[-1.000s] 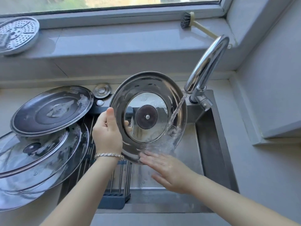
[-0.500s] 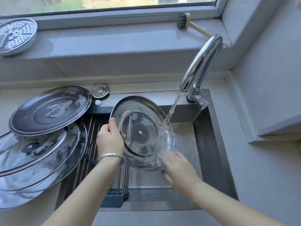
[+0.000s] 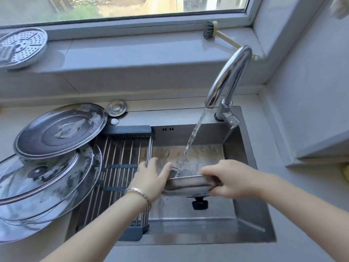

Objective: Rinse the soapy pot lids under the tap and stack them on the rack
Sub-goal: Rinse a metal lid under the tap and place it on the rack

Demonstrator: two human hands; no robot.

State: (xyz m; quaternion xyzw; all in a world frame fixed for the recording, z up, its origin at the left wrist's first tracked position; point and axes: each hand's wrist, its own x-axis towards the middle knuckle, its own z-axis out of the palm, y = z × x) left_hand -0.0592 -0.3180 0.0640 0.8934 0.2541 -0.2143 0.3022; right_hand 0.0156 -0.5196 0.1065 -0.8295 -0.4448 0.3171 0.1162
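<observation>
Left hand (image 3: 151,178) clamps left rim of round steel-rimmed pot lid (image 3: 188,184), thumb on top. Right hand (image 3: 232,178) curls fingers over right rim. Lid level over steel sink (image 3: 251,214), black knob (image 3: 199,204) hanging beneath. Stiff, light-looking, wet, likely slippery: rim or knob best hold. Left: rack of steel rods (image 3: 120,167). Farther left: stack of soapy lids (image 3: 56,133). Far: chrome gooseneck tap (image 3: 230,76) running.

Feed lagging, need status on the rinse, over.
Left grip, right grip on pot lid, flat, knob down. Tap stream meets far rim. Soapy lids overhang rack.
</observation>
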